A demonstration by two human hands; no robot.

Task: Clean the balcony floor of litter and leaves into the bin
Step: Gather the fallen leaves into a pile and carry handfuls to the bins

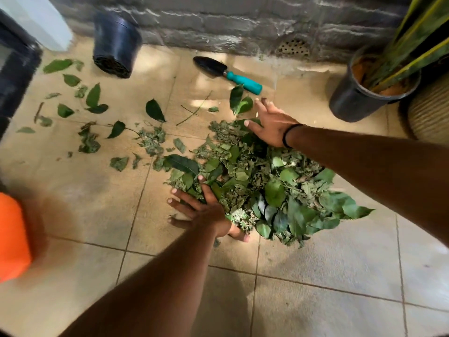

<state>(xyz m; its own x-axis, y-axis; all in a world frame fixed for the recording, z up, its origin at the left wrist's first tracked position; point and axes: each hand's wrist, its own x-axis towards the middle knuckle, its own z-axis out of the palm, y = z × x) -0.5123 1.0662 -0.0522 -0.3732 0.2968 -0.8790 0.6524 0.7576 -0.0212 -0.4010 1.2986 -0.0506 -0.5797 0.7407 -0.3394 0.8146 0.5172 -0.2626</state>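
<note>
On the tiled floor (97,215), mid-frame, a heap of green leaves (262,186) runs long from upper left to lower right. Left hand (204,210), fingers spread flat, presses the heap's near-left edge. Right hand (269,125), fingers splayed, lies on the far end. Loose leaves (92,98) trail off left. Beyond lies a trowel (226,72), teal handle pointing right, blade pointing left toward a tipped black pot (116,45).
</note>
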